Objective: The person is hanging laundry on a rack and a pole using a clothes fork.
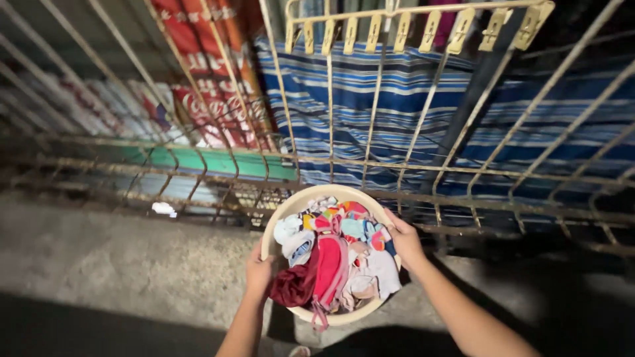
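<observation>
Cream plastic basin (pixel 286 210) full of mixed coloured clothes (pixel 334 254), held by both rims: left hand (pixel 258 272) and right hand (pixel 405 239), each grip closed on basin. Concrete floor (pixel 119 264) below; rusty metal railing (pixel 198 165) just beyond.

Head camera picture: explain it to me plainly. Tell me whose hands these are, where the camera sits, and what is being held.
The camera is worn on a person's head and looks down, so both bare arms are that person's own. The left hand and right hand grip opposite sides of a round cream basin filled with small clothes, mostly red, pink and pale. Below is a concrete floor. Ahead stands a rusty metal grille, with a striped blue cloth behind it and a yellow peg rack hanging at the top.
</observation>
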